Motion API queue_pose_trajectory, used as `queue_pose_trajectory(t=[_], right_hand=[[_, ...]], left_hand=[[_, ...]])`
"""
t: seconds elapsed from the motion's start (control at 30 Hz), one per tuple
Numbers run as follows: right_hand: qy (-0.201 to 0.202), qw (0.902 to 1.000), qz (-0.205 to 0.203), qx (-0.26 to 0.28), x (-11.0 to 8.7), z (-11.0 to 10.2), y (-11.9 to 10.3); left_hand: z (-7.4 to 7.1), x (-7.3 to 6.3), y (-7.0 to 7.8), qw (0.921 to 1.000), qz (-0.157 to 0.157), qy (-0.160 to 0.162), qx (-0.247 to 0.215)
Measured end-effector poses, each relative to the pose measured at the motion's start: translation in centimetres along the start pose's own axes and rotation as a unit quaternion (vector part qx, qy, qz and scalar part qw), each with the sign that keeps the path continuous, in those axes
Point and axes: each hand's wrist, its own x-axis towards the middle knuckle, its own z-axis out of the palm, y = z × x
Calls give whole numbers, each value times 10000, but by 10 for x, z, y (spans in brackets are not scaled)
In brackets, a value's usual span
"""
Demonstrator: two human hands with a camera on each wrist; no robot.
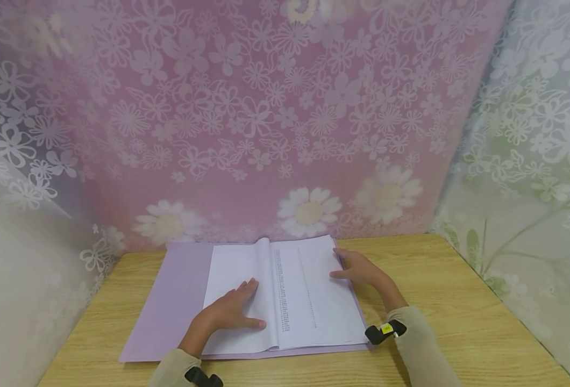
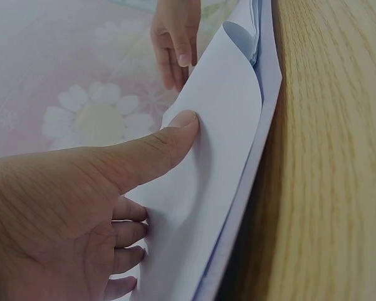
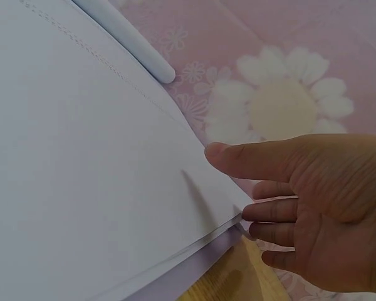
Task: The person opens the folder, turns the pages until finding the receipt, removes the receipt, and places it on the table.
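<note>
A lilac folder (image 1: 169, 301) lies spread on the table, with white sheets inside. The left-hand sheet (image 1: 232, 260) is blank and curls up at the middle fold. On the right-hand sheet (image 1: 335, 312) run narrow columns of small print, too small to read. My left hand (image 1: 227, 312) rests on the blank sheet with fingers extended and thumb apart; the left wrist view shows its thumb (image 2: 185, 122) against the paper. At the right edge of the stack, my right hand (image 1: 360, 267) has its fingers loosely extended. Its fingertips (image 3: 254, 212) are beside the sheets' corner, pinching nothing.
The wooden table (image 1: 425, 290) extends to both sides of the folder. A pink flowered backdrop (image 1: 246, 134) rises behind its far edge, and a pale flowered panel (image 1: 532, 177) borders the right. Each wrist carries a black device (image 1: 385, 331).
</note>
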Motion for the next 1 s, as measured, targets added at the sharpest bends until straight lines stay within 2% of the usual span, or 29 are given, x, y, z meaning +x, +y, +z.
queue_pose_trajectory(t=[0.27, 0.57, 0.73, 0.83, 1.0], right_hand=[[-21, 9999, 61, -91, 2, 4, 4], [48, 10000, 9, 48, -4, -6, -8], [-4, 9961, -357, 811, -5, -13, -10], [-158, 9891, -505, 1374, -5, -17, -11], [-416, 9782, -569, 1956, -9, -24, -14]], left_hand=[[1, 0, 0, 10000, -30, -7, 22], [1, -1, 0, 10000, -92, -4, 27], [-1, -2, 2, 10000, -81, -4, -18], [-1, -3, 3, 10000, -46, 5, -6], [-2, -2, 3, 10000, -3, 12, 34]])
